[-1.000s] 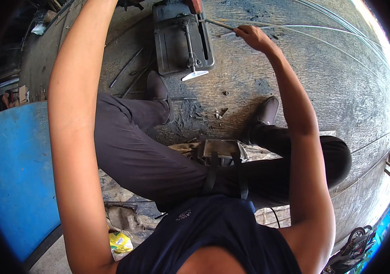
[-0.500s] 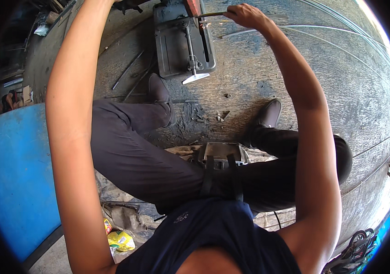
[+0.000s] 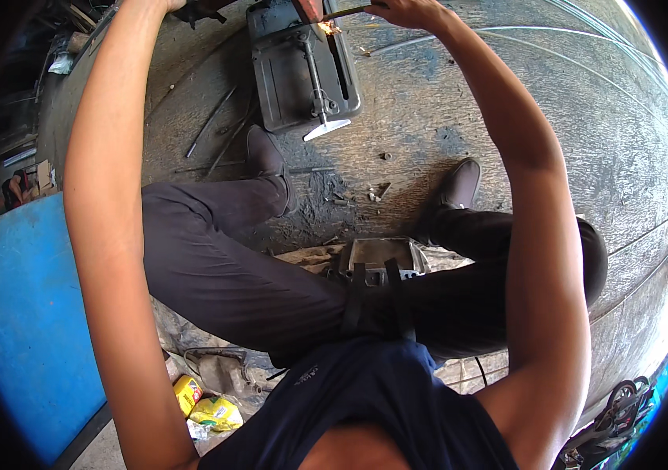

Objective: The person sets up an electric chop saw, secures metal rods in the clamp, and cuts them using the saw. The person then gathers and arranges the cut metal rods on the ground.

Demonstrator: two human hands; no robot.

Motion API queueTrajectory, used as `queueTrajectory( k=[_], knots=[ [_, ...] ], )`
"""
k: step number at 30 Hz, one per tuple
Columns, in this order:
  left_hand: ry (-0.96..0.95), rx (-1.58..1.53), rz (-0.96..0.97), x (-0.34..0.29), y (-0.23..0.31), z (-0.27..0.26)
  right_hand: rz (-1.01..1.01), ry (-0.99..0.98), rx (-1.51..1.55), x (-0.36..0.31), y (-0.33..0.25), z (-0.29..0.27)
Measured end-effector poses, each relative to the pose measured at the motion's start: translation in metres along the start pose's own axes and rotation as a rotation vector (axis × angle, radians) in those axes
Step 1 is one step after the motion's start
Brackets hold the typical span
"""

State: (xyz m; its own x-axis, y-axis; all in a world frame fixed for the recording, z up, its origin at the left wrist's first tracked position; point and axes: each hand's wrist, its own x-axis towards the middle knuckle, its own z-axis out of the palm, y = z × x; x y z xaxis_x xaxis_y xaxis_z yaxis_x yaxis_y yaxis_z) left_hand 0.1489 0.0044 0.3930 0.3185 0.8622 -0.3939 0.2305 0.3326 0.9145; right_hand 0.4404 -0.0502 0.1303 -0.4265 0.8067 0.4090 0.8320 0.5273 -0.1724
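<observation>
A thin rod [image 3: 346,12] is gripped in the right hand [image 3: 411,11], its fingers curled around it, beside the far right corner of the saw [image 3: 291,82]; the rod's tip is set at the saw's red guard [image 3: 308,9], where sparks [image 3: 329,28] are thrown. The left hand [image 3: 169,4], beyond the saw's far left corner, is mostly cut off by the upper edge; its opening and hold cannot be told. Loose bars [image 3: 210,121] are seen left of the saw, and a small ring [image 3: 386,157] is seen nearer the body than the saw.
</observation>
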Motion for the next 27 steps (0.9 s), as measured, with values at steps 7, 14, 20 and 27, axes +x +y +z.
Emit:
queueTrajectory(
  k=[7,14,20,27],
  knots=[
    [0.070,0.042,0.021,-0.007,0.000,0.006,0.025,-0.066,0.041,0.003,-0.008,-0.013],
    [0.046,0.008,0.006,-0.004,-0.003,0.005,0.049,-0.106,0.095,-0.008,-0.022,-0.030],
    [0.031,-0.033,-0.019,0.002,-0.001,-0.008,0.105,-0.406,0.281,-0.033,-0.054,-0.076],
    [0.150,0.134,0.124,-0.014,-0.010,-0.012,0.258,-0.492,0.331,-0.080,-0.046,-0.163]
  ],
)
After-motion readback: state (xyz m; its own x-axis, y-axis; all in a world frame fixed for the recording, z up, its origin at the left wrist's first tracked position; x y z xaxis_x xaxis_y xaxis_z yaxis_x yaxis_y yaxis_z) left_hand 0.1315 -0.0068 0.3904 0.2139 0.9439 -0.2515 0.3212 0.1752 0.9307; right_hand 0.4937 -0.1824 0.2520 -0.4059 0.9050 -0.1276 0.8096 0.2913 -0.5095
